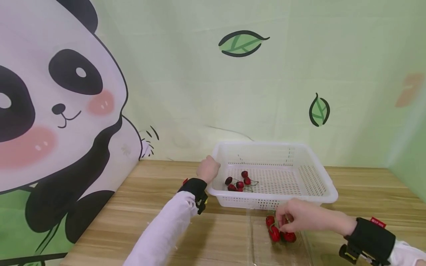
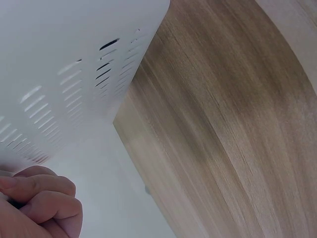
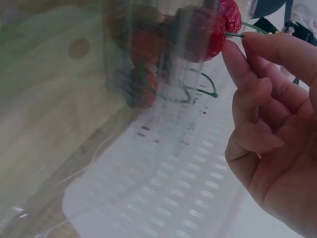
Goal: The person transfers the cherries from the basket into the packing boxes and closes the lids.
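My left hand [image 1: 208, 170] is at the left rim of a white plastic basket [image 1: 324, 171], its curled fingers gripping the edge. In the left wrist view those fingers [image 2: 49, 191] lie against the slotted wall. Inside the basket, several dark red cherries [image 1: 247, 180] lie at the left. My right hand [image 1: 297, 216] is over a clear plastic box [image 1: 261, 255] in front of the basket. Thumb and forefinger pinch the green stem of a shiny red cherry [image 3: 203, 37]. More red cherries [image 1: 274, 233] lie in the box, partly blurred through its wall in the right wrist view.
The basket and box stand on a wood-grain table [image 1: 206, 236]. Behind it hangs a pale green backdrop [image 1: 179, 92] with a large panda [image 1: 76, 74] and leaves. The basket's front wall is close to the box's far edge.
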{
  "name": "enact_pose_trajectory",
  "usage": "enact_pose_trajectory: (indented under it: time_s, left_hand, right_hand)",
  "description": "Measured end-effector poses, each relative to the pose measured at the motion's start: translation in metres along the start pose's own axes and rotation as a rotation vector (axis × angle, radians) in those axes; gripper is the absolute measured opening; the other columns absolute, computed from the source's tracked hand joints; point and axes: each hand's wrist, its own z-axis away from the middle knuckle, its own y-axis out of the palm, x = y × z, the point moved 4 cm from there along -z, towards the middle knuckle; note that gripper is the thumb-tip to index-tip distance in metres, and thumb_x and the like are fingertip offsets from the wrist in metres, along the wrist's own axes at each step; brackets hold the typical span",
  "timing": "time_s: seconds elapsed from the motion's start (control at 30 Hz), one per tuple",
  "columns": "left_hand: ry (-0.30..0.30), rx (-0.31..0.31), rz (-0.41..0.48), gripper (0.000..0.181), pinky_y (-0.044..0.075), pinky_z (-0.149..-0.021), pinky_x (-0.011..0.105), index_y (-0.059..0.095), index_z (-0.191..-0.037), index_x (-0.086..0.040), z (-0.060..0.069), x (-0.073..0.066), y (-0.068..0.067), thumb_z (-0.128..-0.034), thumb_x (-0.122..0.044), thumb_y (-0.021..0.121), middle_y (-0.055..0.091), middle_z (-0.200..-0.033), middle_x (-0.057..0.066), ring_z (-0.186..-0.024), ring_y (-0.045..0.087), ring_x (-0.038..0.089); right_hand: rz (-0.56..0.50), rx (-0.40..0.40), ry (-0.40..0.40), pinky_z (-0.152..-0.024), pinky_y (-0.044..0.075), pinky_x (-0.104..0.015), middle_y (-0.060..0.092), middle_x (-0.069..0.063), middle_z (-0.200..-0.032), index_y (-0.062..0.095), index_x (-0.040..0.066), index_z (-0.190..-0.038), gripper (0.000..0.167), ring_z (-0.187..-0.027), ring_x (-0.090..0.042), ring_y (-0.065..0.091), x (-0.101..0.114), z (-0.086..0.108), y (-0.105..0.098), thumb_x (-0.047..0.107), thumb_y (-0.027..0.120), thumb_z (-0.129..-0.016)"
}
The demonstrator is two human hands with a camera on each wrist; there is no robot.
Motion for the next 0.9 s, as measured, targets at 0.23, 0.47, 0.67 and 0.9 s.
enact_pose_trajectory:
  time_s: [0.23,0.47,0.67,0.9]
  left_hand:
    - [-0.004,0.003,-0.004,0.027,0.038,-0.051,0.032,0.052,-0.102,0.005,0.000,0.001,0.001,-0.0897,-0.020,0.051,0.051,-0.074,0.010,-0.065,0.050,0.022]
    - [-0.007,-0.003,-0.007,0.028,0.039,-0.052,0.033,0.052,-0.102,0.004,0.000,0.000,0.000,-0.0898,-0.021,0.051,0.051,-0.075,0.010,-0.066,0.051,0.022]
    - [-0.004,-0.005,-0.002,0.028,0.039,-0.052,0.033,0.052,-0.102,0.005,0.000,0.000,-0.001,-0.0897,-0.021,0.051,0.051,-0.075,0.010,-0.066,0.051,0.022]
    - [-0.004,0.003,0.003,0.029,0.038,-0.052,0.031,0.051,-0.104,0.005,0.001,0.001,0.000,-0.0900,-0.021,0.051,0.051,-0.075,0.010,-0.066,0.050,0.022]
  right_hand:
    - [0.015,0.003,-0.010,-0.047,0.039,-0.020,0.050,0.018,-0.070,0.060,0.023,-0.073,0.015,-0.055,0.002,0.043,-0.003,0.001,0.006,0.011,0.068,-0.077]
    - [0.054,-0.008,-0.055,-0.048,0.039,-0.019,0.049,0.019,-0.067,0.058,0.022,-0.070,0.017,-0.057,0.002,0.044,-0.005,0.001,0.009,0.009,0.069,-0.075]
    - [0.070,-0.002,-0.057,-0.049,0.038,-0.019,0.048,0.020,-0.065,0.058,0.023,-0.070,0.018,-0.057,0.003,0.042,-0.007,0.001,0.011,0.009,0.069,-0.075]
    - [0.089,0.006,-0.035,-0.049,0.037,-0.018,0.047,0.021,-0.062,0.058,0.023,-0.069,0.018,-0.055,0.004,0.041,-0.007,0.001,0.014,0.011,0.070,-0.074]
